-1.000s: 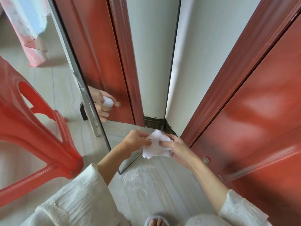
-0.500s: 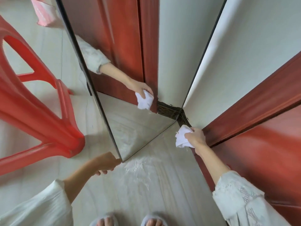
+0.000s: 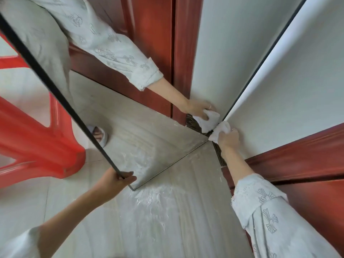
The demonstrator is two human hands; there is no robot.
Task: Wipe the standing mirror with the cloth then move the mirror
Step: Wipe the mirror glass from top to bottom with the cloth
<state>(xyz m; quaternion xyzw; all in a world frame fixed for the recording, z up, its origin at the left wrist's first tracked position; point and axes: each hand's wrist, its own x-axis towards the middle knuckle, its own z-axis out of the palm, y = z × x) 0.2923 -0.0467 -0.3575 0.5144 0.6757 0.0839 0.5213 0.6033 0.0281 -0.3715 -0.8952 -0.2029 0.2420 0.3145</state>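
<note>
The mirror [image 3: 149,116] stood on the floor [image 3: 176,211], its right edge against the white wall [image 3: 288,81]. The right hand [image 3: 228,139] was at the mirror's lower right corner, its fingers curled round a bunched white cloth [image 3: 220,129]. The cloth lay just above that hand and touched the mirror's right edge, close to the floor. The glass showed the same hand and cloth reflected just left of that edge.

The left hand [image 3: 116,180] gripped the mirror's lower left corner, with the thumb lying across the front of the glass and the other fingers hidden behind the black frame. Cloth and left hand were well apart, at opposite ends of the mirror's bottom edge.

A red stool [image 3: 37,138] stood left of the mirror, just beside the frame. A dark red door [image 3: 307,164] stood right of the mirror, beyond the wall. White smears marked the floor in front of the mirror.
</note>
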